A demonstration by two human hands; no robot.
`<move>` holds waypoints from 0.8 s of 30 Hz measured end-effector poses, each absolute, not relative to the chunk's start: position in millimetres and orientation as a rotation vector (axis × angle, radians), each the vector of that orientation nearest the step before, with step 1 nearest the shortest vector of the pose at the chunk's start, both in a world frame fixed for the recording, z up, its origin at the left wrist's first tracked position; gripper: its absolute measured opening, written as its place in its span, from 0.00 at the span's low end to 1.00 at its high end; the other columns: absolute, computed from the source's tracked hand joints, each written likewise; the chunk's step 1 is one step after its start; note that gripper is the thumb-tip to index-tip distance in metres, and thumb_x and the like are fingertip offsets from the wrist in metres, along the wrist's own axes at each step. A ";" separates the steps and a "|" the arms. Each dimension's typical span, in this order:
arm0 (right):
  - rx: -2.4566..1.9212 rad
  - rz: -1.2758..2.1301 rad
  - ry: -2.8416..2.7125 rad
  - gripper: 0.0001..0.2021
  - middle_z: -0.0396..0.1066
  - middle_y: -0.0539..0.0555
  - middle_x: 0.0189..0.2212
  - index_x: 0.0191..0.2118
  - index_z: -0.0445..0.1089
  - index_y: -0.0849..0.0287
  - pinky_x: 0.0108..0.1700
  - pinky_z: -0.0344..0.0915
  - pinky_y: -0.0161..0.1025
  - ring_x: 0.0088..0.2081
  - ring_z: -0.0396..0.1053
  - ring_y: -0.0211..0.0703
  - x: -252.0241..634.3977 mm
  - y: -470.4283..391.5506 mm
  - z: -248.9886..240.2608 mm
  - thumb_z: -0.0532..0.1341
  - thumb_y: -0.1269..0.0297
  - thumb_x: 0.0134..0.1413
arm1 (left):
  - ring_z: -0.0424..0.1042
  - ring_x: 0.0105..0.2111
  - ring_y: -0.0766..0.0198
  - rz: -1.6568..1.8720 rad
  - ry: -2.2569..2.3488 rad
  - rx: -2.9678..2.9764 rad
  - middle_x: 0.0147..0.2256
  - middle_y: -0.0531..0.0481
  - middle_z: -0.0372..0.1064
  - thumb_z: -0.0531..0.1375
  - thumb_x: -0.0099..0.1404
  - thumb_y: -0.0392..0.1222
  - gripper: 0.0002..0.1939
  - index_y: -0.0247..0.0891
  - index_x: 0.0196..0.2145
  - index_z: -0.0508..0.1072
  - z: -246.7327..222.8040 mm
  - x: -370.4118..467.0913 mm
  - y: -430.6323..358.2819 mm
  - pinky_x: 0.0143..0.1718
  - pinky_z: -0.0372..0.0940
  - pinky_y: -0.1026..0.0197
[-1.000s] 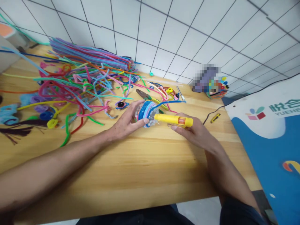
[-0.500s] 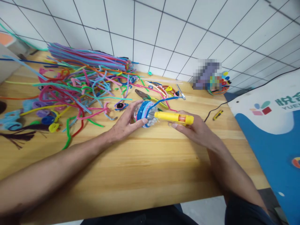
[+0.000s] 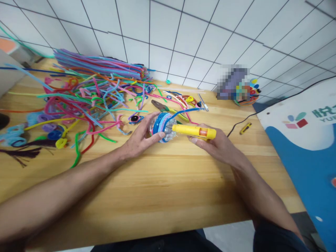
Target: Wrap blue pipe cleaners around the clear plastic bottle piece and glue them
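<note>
My left hand [image 3: 143, 135] is wrapped around a clear plastic bottle-like piece [image 3: 170, 132] with blue and lilac pipe cleaners wound about it, its thumb pressed on the near side. A loose blue pipe cleaner end [image 3: 187, 111] sticks out from it to the right. In my right hand [image 3: 216, 145] is a yellow hot glue gun [image 3: 190, 131], its nozzle pointing left at the wound piece. Whether the nozzle touches it, I cannot tell. Just behind lie pliers [image 3: 160, 105] with yellow-green handles.
Loose colourful pipe cleaners [image 3: 89, 96] cover the left of the wooden table [image 3: 147, 196]. A bundle of them [image 3: 97, 64] lies by the tiled wall. At right are a small yellow cutter [image 3: 245, 128], a black cord [image 3: 237, 123] and a decorated pot [image 3: 246, 96], partly blurred out.
Very little differs. The glue gun has shifted very slightly left, while both hands keep their grip and the wound piece stays in place.
</note>
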State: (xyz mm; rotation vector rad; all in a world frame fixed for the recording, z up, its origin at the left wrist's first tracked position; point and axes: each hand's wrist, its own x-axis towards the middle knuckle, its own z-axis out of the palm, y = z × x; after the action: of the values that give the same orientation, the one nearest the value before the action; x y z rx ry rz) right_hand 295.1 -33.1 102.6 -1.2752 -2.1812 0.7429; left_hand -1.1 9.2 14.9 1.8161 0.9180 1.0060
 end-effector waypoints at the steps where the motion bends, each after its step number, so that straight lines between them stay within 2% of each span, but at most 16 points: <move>1: -1.272 0.743 -2.183 0.11 0.74 0.51 0.35 0.41 0.75 0.56 0.41 0.69 0.40 0.36 0.72 0.44 295.3 -33.0 102.0 0.64 0.54 0.71 | 0.67 0.69 0.42 1.012 0.918 1.815 0.69 0.39 0.65 0.65 0.73 0.62 0.38 0.44 0.72 0.61 14.3 -0.9 9.4 0.74 0.61 0.38; 5: -1.269 0.752 -2.194 0.10 0.78 0.53 0.38 0.42 0.76 0.55 0.42 0.69 0.40 0.37 0.73 0.44 294.8 -32.6 101.5 0.64 0.54 0.72 | 0.68 0.68 0.42 1.026 0.914 1.814 0.69 0.40 0.65 0.66 0.73 0.62 0.38 0.44 0.72 0.61 13.3 -0.5 9.8 0.73 0.62 0.39; 10: -1.292 0.740 -2.189 0.11 0.78 0.52 0.36 0.42 0.76 0.55 0.40 0.70 0.40 0.34 0.73 0.44 293.9 -32.1 102.2 0.64 0.54 0.71 | 0.68 0.69 0.42 1.005 0.918 1.817 0.70 0.40 0.65 0.65 0.73 0.62 0.38 0.45 0.72 0.61 14.8 -1.2 9.6 0.74 0.61 0.39; 18: -1.301 0.730 -2.204 0.12 0.81 0.55 0.40 0.42 0.77 0.55 0.46 0.73 0.43 0.40 0.77 0.49 295.0 -31.7 99.9 0.64 0.52 0.72 | 0.67 0.69 0.41 0.994 0.916 1.807 0.70 0.39 0.64 0.65 0.73 0.61 0.38 0.45 0.72 0.61 14.8 -2.0 10.1 0.75 0.61 0.36; 24: -1.306 0.730 -2.203 0.13 0.81 0.54 0.39 0.42 0.77 0.56 0.44 0.73 0.43 0.39 0.77 0.48 294.1 -31.5 99.5 0.63 0.52 0.72 | 0.68 0.69 0.41 0.992 0.922 1.811 0.69 0.39 0.65 0.65 0.73 0.62 0.39 0.43 0.72 0.61 15.6 -1.7 10.3 0.74 0.61 0.37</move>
State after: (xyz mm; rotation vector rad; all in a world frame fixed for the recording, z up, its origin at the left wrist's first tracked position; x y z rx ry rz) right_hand 294.1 -31.5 99.5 -1.3060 -2.2026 0.7297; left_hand -1.7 10.3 15.6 1.8106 0.9219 0.9923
